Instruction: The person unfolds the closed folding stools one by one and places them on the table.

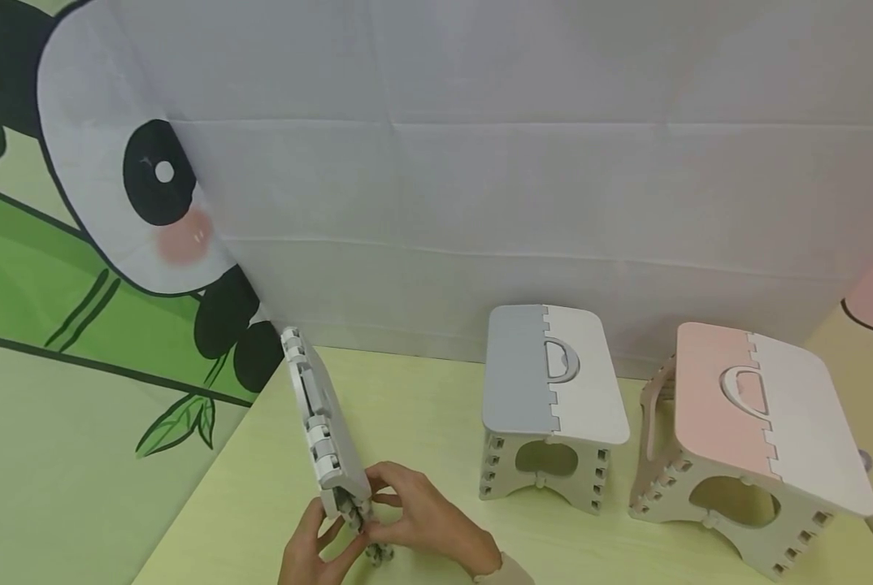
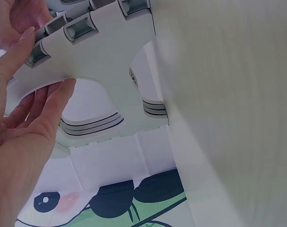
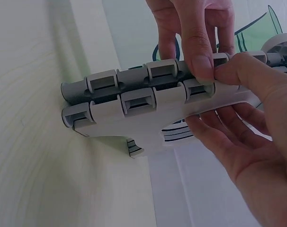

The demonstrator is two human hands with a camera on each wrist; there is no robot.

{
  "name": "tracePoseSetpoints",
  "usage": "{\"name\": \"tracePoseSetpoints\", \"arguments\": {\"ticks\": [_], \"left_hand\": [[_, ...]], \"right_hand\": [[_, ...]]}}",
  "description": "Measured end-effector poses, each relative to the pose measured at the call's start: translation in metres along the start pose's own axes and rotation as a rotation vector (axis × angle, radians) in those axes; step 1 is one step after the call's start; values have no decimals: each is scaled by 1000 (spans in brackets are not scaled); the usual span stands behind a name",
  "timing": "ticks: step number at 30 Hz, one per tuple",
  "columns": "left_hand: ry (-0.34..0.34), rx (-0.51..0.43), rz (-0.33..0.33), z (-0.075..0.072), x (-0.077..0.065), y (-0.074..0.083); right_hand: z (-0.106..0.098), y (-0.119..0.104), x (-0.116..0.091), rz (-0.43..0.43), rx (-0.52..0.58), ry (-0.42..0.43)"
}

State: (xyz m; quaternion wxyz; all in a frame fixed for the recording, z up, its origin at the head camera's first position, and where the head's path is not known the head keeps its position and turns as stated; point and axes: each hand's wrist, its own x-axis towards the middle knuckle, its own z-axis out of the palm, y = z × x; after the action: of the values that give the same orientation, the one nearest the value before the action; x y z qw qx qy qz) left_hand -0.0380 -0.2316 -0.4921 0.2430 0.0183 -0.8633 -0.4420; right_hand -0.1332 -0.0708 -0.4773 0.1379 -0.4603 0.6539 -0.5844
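A folded step stool (image 1: 328,418), white with grey hinge parts, stands on edge at the left of the table, tilted. My left hand (image 1: 314,546) grips its near end from the left. In the left wrist view, the left hand (image 2: 32,118) has its thumb on the hinge edge and its fingers in the leg panel's oval cutout. From the other side my right hand (image 1: 425,520) pinches the same end. The right wrist view has the right hand (image 3: 250,127) with thumb on the grey hinge knuckles (image 3: 134,78) and fingers under the panel. The stool's far face is hidden.
A grey-and-white step stool (image 1: 520,370) stands unfolded at the middle right of the pale table (image 1: 407,406). Beside it stands a larger pink-and-white one (image 1: 714,390). Behind is a white cloth wall (image 1: 436,179); a panda print (image 1: 162,175) covers the left side.
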Motion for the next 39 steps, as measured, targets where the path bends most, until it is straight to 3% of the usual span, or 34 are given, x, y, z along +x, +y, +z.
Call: {"name": "tracePoseSetpoints", "arguments": {"ticks": [13,22,30,39], "left_hand": [[-1,25,-51,0,-1,2],[30,32,1,0,-1,0],[16,22,-40,-4,-2,2],[40,23,-9,-6,-4,-2]], "right_hand": [[-5,0,-2,1,-12,21],[-9,1,-3,-31,-33,18],[-11,2,-3,-66,-46,20],[-19,-29,-4,-100,-47,24]]}}
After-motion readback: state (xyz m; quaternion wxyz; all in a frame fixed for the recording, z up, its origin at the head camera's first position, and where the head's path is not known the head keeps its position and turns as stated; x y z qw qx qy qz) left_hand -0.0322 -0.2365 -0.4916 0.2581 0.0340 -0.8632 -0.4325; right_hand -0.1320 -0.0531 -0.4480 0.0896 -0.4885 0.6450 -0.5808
